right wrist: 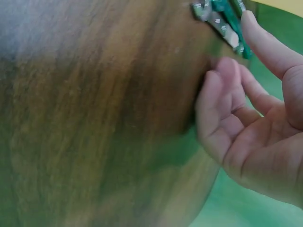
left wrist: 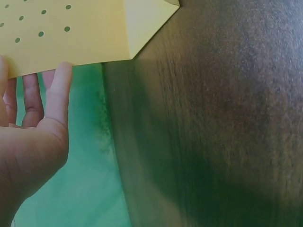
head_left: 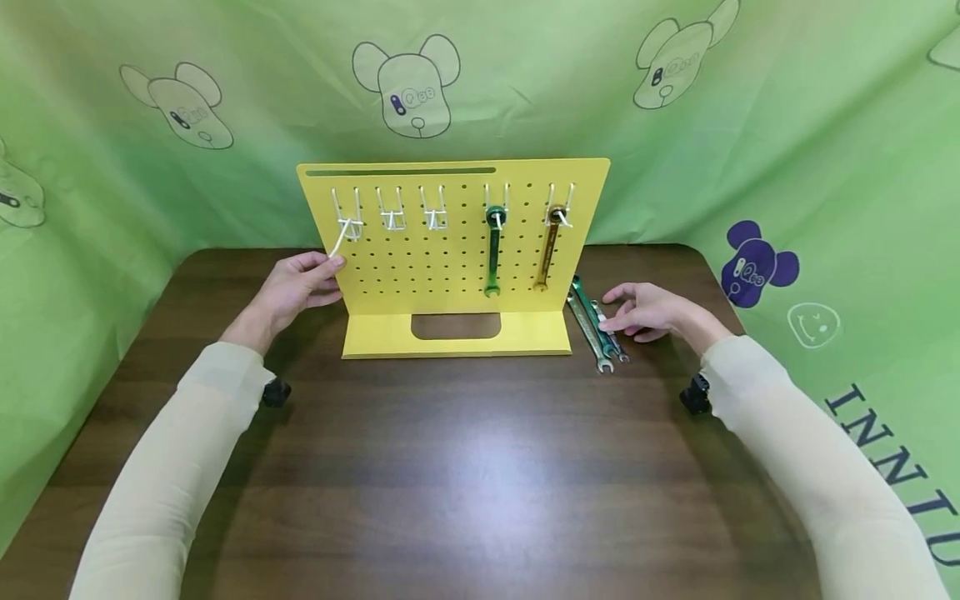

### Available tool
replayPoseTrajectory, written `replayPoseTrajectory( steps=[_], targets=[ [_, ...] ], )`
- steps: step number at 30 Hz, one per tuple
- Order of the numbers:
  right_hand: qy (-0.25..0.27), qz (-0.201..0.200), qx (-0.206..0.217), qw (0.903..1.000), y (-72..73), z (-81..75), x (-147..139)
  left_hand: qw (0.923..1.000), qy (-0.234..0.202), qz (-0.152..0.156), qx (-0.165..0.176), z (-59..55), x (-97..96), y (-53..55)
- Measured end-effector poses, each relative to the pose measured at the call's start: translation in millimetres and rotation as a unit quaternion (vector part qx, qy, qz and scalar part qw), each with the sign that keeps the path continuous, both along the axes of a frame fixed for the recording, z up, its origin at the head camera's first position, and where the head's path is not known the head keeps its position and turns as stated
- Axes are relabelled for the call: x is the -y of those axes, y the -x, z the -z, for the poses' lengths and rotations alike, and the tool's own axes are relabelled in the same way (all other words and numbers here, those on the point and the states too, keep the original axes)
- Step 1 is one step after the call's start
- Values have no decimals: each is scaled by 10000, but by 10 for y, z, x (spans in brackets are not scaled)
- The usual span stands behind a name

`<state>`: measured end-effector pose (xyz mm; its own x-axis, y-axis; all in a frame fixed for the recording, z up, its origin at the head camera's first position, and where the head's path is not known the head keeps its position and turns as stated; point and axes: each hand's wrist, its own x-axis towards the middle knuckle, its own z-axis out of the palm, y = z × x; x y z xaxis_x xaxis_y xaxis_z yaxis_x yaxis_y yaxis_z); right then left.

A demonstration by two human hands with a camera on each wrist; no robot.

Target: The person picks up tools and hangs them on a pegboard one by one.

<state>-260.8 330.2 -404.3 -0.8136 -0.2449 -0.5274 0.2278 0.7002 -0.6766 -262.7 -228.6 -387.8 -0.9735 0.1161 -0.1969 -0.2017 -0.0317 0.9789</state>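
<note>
My left hand (head_left: 292,287) holds the left edge of a yellow pegboard (head_left: 420,283), thumb on the front and fingers behind, as the left wrist view also shows. Beside the board's right end, my right hand (head_left: 648,310) hovers over several wrenches lying on the table, its fingers loosely bent and its thumb close to them. Among these are a silver wrench (head_left: 588,332), a green wrench (head_left: 585,302) and a smaller dark one at the right. On the board hang a green wrench (head_left: 493,254) and a bronze-coloured wrench (head_left: 549,254), each on a white hook.
Three more white hooks, such as the middle one (head_left: 392,218), carry nothing on the board's left half. The board stands on a yellow base with a cut-out, near the back of the dark wooden table (head_left: 420,467). A green printed curtain (head_left: 525,108) hangs behind.
</note>
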Motion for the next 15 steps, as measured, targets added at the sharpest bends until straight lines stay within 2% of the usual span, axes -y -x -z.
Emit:
replayPoseTrajectory(
  steps=[6, 10, 15],
  targets=[
    [-77, 45, 113, 9999, 75, 13, 21, 10000, -35, -31, 16, -25, 4, -12],
    [-178, 63, 125, 9997, 51, 9, 10, 9999, -118, 46, 49, 17, -8, -33],
    [-124, 42, 109, 9999, 28, 4, 15, 9999, -109, 52, -6, 3, -1, -31]
  ],
)
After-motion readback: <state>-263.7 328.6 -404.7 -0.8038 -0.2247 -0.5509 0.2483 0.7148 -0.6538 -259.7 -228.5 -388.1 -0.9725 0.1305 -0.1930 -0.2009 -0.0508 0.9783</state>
